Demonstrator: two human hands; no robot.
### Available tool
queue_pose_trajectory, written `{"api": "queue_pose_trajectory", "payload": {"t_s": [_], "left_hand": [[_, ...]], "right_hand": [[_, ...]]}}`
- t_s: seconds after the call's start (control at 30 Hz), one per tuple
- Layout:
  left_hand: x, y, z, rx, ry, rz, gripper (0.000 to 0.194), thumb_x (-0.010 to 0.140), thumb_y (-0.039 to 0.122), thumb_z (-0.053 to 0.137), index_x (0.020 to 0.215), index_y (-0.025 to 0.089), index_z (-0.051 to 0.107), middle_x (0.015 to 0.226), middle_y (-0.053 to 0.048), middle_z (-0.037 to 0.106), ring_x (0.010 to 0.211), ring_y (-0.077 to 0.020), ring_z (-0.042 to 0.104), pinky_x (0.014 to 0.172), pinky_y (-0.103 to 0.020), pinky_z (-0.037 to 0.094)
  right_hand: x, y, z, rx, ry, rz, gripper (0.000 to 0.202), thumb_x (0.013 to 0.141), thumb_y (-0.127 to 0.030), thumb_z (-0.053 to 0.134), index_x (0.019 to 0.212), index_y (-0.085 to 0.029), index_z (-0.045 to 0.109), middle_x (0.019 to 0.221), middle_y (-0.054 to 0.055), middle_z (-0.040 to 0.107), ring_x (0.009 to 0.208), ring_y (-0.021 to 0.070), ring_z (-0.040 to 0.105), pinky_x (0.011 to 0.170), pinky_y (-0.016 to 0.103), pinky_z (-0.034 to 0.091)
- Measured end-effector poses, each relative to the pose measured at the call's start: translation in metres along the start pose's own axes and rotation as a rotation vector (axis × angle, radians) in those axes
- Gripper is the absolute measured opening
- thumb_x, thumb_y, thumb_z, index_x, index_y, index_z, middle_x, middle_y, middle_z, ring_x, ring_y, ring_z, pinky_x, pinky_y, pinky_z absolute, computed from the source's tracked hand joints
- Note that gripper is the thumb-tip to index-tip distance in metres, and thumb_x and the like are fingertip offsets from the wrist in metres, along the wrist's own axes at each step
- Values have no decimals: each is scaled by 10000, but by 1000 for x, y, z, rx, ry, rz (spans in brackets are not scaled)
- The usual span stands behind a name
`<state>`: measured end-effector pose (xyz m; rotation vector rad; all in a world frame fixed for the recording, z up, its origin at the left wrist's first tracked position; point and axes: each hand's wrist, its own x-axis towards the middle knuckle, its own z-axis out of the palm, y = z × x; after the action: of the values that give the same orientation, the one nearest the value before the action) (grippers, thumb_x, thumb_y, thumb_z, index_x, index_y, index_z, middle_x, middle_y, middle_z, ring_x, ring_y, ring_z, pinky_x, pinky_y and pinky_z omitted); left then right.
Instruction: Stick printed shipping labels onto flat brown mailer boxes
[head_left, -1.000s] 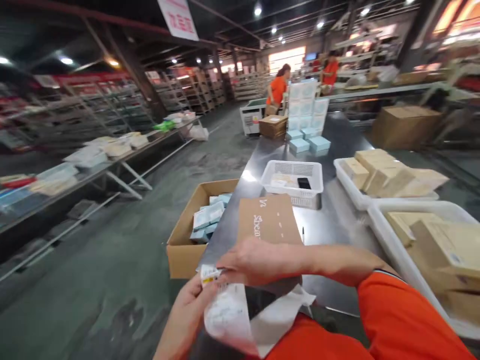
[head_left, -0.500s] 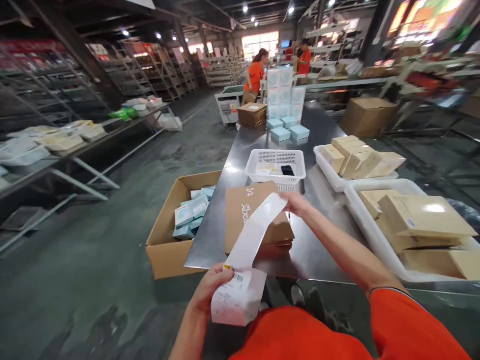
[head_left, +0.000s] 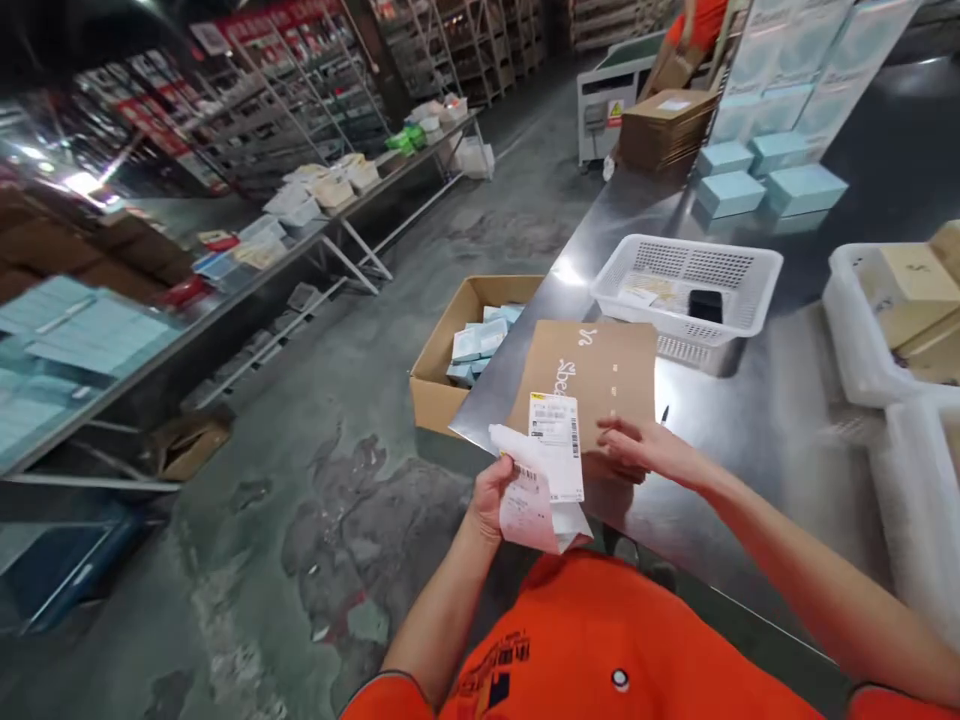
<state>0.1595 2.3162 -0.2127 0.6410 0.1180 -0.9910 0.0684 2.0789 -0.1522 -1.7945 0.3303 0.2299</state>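
My left hand (head_left: 493, 496) is closed on a strip of printed shipping labels (head_left: 531, 505), which folds and hangs down below the fingers. One label with a barcode (head_left: 555, 445) faces up over the near part of a flat brown cardboard box (head_left: 600, 370). Whether that label touches the cardboard, I cannot tell. My right hand (head_left: 649, 450) is over the box's right edge with its fingers stretched loosely to the left, holding nothing that I can see. The box lies on the metal table (head_left: 750, 530) at its near left corner. A black pen (head_left: 664, 415) lies beside it.
Beyond the box stands a white basket (head_left: 686, 285) with a black phone-like object in it. Small light-blue boxes (head_left: 806, 190) and folded cartons (head_left: 664, 130) are farther back. White tubs (head_left: 862, 330) line the right side. An open carton (head_left: 439, 390) stands left of the table.
My right hand has let go of the strip's far end and moved down to the box's right side. The strip is no longer stretched out. My view has swung left.
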Motion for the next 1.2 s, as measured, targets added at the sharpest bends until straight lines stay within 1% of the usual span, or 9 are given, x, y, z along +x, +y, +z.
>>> {"api": "queue_pose_trajectory", "payload": {"t_s": [0.1,0.3,0.43,0.53,0.63,0.83,1.0,1.1,1.2], "left_hand": [[-7,-6,3,93,44,-6,343,609,305,858,878,131,734,879,-67,786,883,-258,738,996,-412,502],[-20,1,24,167,7,184,707,729,505,771,1312,144,598,1455,-167,555,1432,-405,391,1142,-550,367],[-27,7,18,158,20,200,789,741,523,758,1396,144,536,1527,-165,475,1430,-411,388,1115,-529,409],[-30,12,5,177,57,148,846,724,571,758,1399,113,535,1375,-200,611,1241,-398,587,1032,-497,467],[-23,21,-10,242,182,153,827,711,568,776,1359,97,572,1142,-183,729,1009,-344,699,911,-446,514],[32,36,-30,735,349,280,428,695,492,796,890,114,751,1039,-127,752,1132,-324,627,982,-397,462],[51,32,-28,1054,252,324,202,759,371,751,737,170,752,1365,-130,623,1422,-337,410,1165,-375,298],[44,16,-18,1052,249,293,185,730,339,775,854,201,785,1460,-110,553,1447,-338,382,1200,-374,255],[34,-3,-3,1090,259,237,272,721,336,785,958,203,789,1488,-121,530,1449,-349,382,1191,-381,289]], "right_hand": [[25,7,-5,229,-48,31,518,674,-628,722,837,-141,653,707,28,632,551,97,484,496,239,368],[81,13,-46,81,425,-112,298,736,-455,686,747,-167,612,726,42,654,563,106,457,533,265,368],[110,16,-43,-390,350,-27,206,820,-334,666,888,-142,639,881,125,697,780,230,617,716,344,468],[116,17,-27,-896,410,68,445,858,-408,659,1155,-81,600,1058,235,667,966,366,628,826,457,469],[124,15,-14,-1069,494,15,598,926,-406,552,1390,-41,459,1192,281,618,1084,402,595,895,486,454],[143,25,32,-1131,399,-251,680,972,-432,440,1475,22,384,1531,304,358,1435,426,306,1161,589,195],[98,57,42,-1092,128,-510,619,953,-487,447,1441,-110,491,1561,218,370,1488,361,248,1188,561,209],[65,77,7,-826,494,-181,528,956,-420,404,1381,-140,543,1494,208,466,1437,347,346,1145,552,289],[35,87,-37,-427,774,205,410,905,-396,454,1082,-104,680,1136,228,681,1097,336,611,943,472,463]]}}
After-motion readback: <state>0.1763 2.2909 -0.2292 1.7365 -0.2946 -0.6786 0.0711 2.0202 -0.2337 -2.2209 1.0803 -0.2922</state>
